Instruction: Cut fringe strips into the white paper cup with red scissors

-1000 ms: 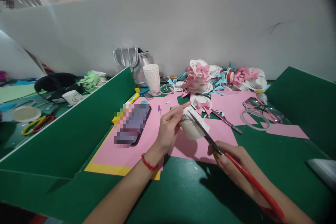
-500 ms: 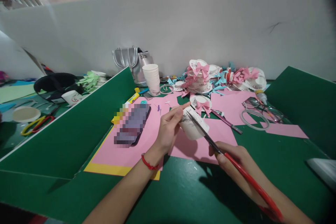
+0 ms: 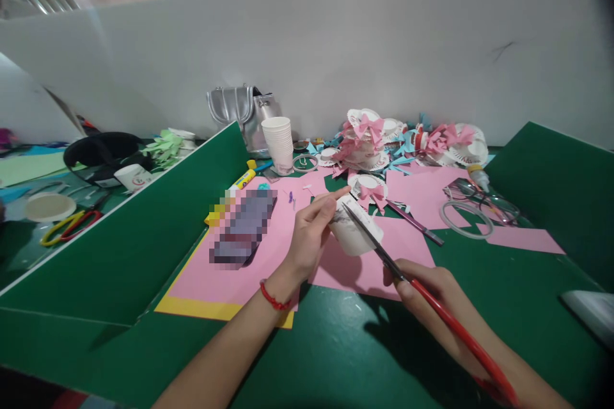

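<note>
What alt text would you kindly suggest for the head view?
A person's left hand holds a white paper piece while the right hand holds red-handled scissors across it, above pink paper on a green table. Behind are stacked paper cups and pink-bowed crafts.

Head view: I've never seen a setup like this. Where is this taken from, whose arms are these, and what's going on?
There is no robot here: the arms belong to a person wearing a camera on their head, so you look forward and down much as they would.

The left hand has a grip on a white paper piece, apparently a cup. The right hand holds red-handled scissors, their blades lying across that piece; I can't tell whether they are cutting at this instant.

On the green table lie pink sheets and a pair of glasses. Farther back stand a stack of paper cups and a silver bag.
</note>
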The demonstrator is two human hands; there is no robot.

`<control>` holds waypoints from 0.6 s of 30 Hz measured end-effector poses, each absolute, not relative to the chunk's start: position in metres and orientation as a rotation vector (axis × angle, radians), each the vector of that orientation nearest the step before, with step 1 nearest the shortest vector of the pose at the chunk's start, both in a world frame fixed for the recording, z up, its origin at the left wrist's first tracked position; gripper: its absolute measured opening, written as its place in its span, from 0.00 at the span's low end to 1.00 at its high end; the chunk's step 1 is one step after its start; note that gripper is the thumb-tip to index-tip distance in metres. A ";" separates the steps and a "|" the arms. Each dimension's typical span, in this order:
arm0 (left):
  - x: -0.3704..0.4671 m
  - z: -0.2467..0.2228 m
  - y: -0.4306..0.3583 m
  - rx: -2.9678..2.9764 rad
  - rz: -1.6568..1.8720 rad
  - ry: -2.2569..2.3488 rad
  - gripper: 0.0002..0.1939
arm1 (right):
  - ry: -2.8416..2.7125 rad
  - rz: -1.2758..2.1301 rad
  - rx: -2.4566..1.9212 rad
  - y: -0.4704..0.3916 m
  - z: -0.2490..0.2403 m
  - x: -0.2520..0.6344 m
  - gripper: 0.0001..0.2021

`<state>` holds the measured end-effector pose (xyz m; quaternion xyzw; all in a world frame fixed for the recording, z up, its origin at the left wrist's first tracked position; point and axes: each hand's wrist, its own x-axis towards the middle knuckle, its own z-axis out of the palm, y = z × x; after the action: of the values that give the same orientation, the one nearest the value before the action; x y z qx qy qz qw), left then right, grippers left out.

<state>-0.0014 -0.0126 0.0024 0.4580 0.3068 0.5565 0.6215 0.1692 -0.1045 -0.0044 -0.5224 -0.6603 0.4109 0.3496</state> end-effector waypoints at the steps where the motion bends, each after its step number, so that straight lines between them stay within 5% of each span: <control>1: -0.002 0.004 -0.011 1.092 1.266 0.715 0.20 | -1.720 1.055 -1.357 -0.104 -0.005 0.170 0.21; 7: -0.052 0.031 0.012 1.718 1.221 1.444 0.32 | -1.658 1.002 -1.405 -0.101 -0.006 0.176 0.23; 11: -0.097 0.031 0.016 1.939 0.367 2.371 0.41 | -1.648 1.011 -1.418 -0.101 -0.004 0.178 0.23; 13: -0.105 0.025 0.016 1.910 0.109 2.390 0.43 | -1.683 0.979 -1.411 -0.101 -0.003 0.177 0.22; 18: -0.096 0.014 0.016 1.877 0.106 2.450 0.37 | -1.720 0.926 -1.418 -0.101 -0.003 0.174 0.19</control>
<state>-0.0965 0.0158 0.0138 0.6077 0.7930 0.0343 0.0266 0.1739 -0.1010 -0.0032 -0.5490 -0.6660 0.3583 0.3559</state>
